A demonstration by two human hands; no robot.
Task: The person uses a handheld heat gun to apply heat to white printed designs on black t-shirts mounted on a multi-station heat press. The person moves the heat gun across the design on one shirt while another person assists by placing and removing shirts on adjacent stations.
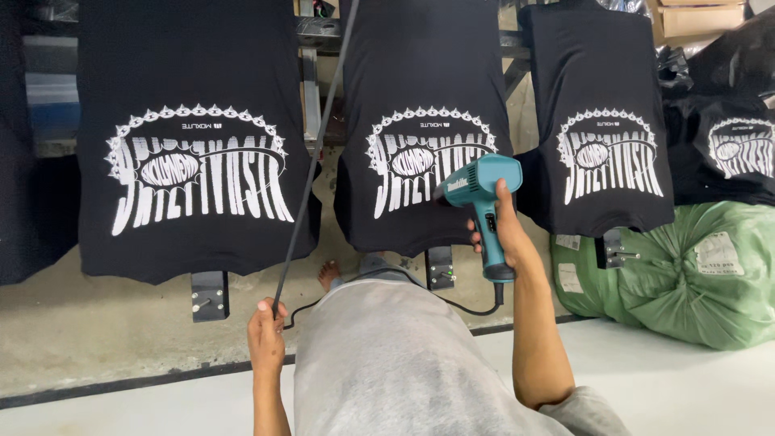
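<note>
Black cloth fills most of your view, and much of it is cut off: the left shirt point(190, 137) loses its top at the frame edge, the far-right shirt point(731, 149) is only half seen, and the platens under the shirts show only as small metal brackets point(209, 295) poking out below the hems. Your own grey garment point(395, 363) covers the floor beneath your hands and hides where the black cord point(311, 157) ends; its upper end runs out of the frame.

Your heat gun point(482, 198) is teal with a black nozzle, pistol-shaped, its nozzle pointing left at the white print on the middle shirt point(424, 129), very near the cloth; whether it touches is hard to tell. A short black lead drops from the grip's base.

Your right hand point(502, 238) is clamped on the gun's handle, fingers wrapped round the front, thumb up along the back, forearm rising straight from below. Your left hand point(266, 323) is raised lower and to the left, fingers pinched together on the cord, which slants up and away from your fingertips. Beyond your right knuckles lies a green sack point(694, 282) under the third shirt point(601, 121).
</note>
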